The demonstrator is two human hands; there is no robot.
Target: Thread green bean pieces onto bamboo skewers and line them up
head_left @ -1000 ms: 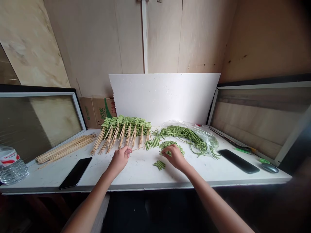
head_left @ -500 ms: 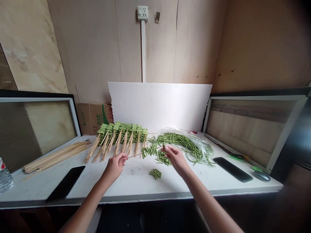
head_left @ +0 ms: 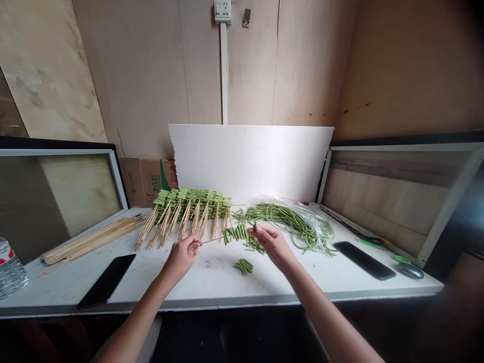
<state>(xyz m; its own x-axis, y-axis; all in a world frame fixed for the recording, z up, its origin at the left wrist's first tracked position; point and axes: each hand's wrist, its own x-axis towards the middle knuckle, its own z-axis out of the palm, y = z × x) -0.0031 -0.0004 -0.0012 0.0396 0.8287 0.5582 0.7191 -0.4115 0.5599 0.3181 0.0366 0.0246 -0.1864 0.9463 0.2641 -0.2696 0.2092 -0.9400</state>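
My left hand [head_left: 185, 252] pinches the lower end of a thin wooden skewer [head_left: 212, 240], held tilted above the table. Several short green bean pieces [head_left: 235, 234] are threaded side by side along it. At the skewer's far end, my right hand [head_left: 270, 242] is closed on a bean piece [head_left: 254, 227]. Beneath my right hand lies a small heap of cut bean pieces [head_left: 256, 246], partly hidden. Nearer to me, a smaller group of cut pieces [head_left: 244, 266] rests on the table.
Stacked bean skewers [head_left: 189, 201] stand at the back left, sticks pointing toward me. Bare skewers [head_left: 91, 239] lie left, near a black phone [head_left: 108, 281] and a water bottle [head_left: 11, 272]. Long beans [head_left: 280, 216] in a plastic bag, a dark flat device [head_left: 365, 260] and a mouse [head_left: 411, 270] are right.
The whole view has shifted slightly with my head. My right hand's bean piece is a little closer to the threaded row; my left hand keeps its hold on the skewer.
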